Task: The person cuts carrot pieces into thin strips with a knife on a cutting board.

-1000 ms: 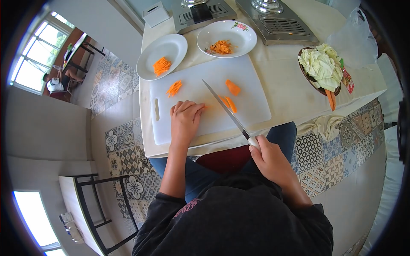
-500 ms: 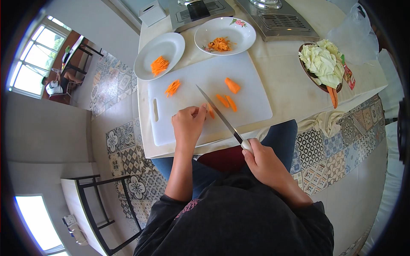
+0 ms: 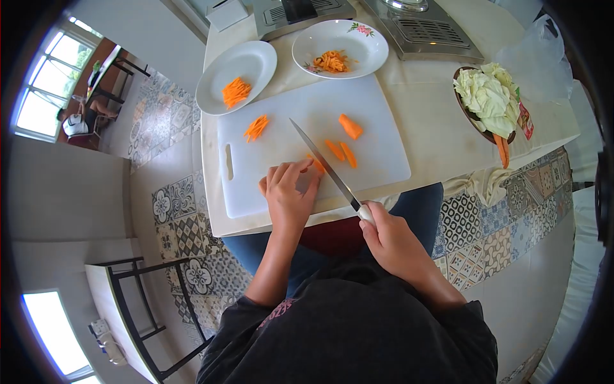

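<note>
My right hand (image 3: 390,233) is wrapped round the white handle of a kitchen knife (image 3: 326,164), its blade slanting up and left over the white cutting board (image 3: 300,105). With bent fingers, my left hand (image 3: 291,192) holds a carrot slice (image 3: 316,164) against the board, just left of the blade. Part of that slice is hidden by the fingers. To the right of the knife lie two carrot slices (image 3: 340,152) and a chunk of carrot (image 3: 350,127). A small pile of carrot sticks (image 3: 256,128) rests on the board's left side.
Behind the board stand a white plate (image 3: 214,73) with carrot sticks and a flowered plate (image 3: 368,54) with carrot shreds. Cabbage leaves (image 3: 489,99) fill a brown bowl at right, near a plastic bag (image 3: 540,61). Metal stoves (image 3: 432,35) sit at the back. Another person (image 3: 77,123) sits far left.
My left hand has shifted right and its fingers have spread and come down over the carrot slice beside the blade. The knife stays in my right hand, nearly unmoved. The view has shifted slightly.
</note>
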A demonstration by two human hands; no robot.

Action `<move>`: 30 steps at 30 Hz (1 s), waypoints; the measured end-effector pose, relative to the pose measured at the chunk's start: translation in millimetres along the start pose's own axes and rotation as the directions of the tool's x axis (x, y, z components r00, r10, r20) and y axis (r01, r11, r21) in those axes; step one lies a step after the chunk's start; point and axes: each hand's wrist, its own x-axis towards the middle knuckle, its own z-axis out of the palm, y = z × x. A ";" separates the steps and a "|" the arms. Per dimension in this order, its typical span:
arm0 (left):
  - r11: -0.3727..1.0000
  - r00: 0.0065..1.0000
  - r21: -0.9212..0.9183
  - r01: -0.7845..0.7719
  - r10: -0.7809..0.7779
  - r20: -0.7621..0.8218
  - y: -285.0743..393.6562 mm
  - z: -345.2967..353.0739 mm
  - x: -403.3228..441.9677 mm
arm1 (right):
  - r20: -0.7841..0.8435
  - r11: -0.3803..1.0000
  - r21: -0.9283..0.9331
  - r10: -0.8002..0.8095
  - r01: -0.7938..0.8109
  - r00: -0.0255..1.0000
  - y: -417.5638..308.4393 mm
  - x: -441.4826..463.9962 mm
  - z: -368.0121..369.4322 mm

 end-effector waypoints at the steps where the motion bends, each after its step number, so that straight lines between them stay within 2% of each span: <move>1: 0.999 0.999 0.024 -0.040 0.040 -0.023 -1.1 0.9 1.5 | 0.005 1.000 0.003 0.015 -0.015 1.000 -0.3 1.1 -0.3; 5: 0.984 0.986 0.092 -0.151 0.157 -0.056 -5.7 -0.1 11.0 | -0.001 0.999 0.006 0.044 -0.044 0.999 -0.8 5.0 -2.9; 8: 0.988 0.989 0.040 -0.150 0.151 -0.011 -8.5 -0.8 20.8 | -0.037 0.999 -0.001 0.048 -0.048 0.998 1.6 4.8 -7.3; 11: 0.987 0.998 0.153 -0.044 0.036 0.056 -5.0 -2.2 24.1 | -0.043 0.998 -0.005 0.061 -0.062 0.997 -1.2 4.0 -11.3; 14: 0.993 0.999 0.118 0.002 -0.007 0.038 -6.3 1.3 24.0 | -0.028 0.999 0.006 0.049 -0.049 0.998 -3.3 2.5 -12.5; 17: 0.985 0.989 0.090 0.145 -0.147 0.020 -13.5 -6.8 23.8 | -0.028 0.999 0.023 0.033 -0.032 0.999 -2.1 -1.6 -8.3; 18: 0.996 0.996 0.016 0.088 -0.088 0.017 -17.4 -8.0 23.9 | -0.029 0.999 0.029 0.026 -0.025 0.999 -2.2 -2.0 -6.7; 20: 0.991 1.000 -0.128 -0.028 0.027 -0.007 -25.5 -9.4 23.2 | 0.043 0.991 0.057 0.115 -0.118 0.992 -14.7 -1.3 -12.8; 23: 0.987 0.986 -0.029 -0.159 0.160 0.052 -24.9 -12.8 21.3 | 0.082 0.986 0.048 0.153 -0.157 0.985 -20.8 0.3 -11.9; 24: 0.988 0.987 -0.018 -0.155 0.156 0.040 -24.7 -11.9 20.5 | 0.080 0.987 0.036 0.152 -0.155 0.985 -21.1 0.4 -11.0; 27: 0.990 0.990 0.001 -0.139 0.139 0.005 -21.3 -5.3 16.7 | -0.047 0.994 -0.102 -0.054 0.049 0.997 -1.3 1.2 5.5; 30: 0.992 0.992 0.012 -0.122 0.122 -0.023 -15.7 0.5 11.6 | 0.041 0.944 -0.328 0.040 -0.024 0.998 -6.1 0.9 2.6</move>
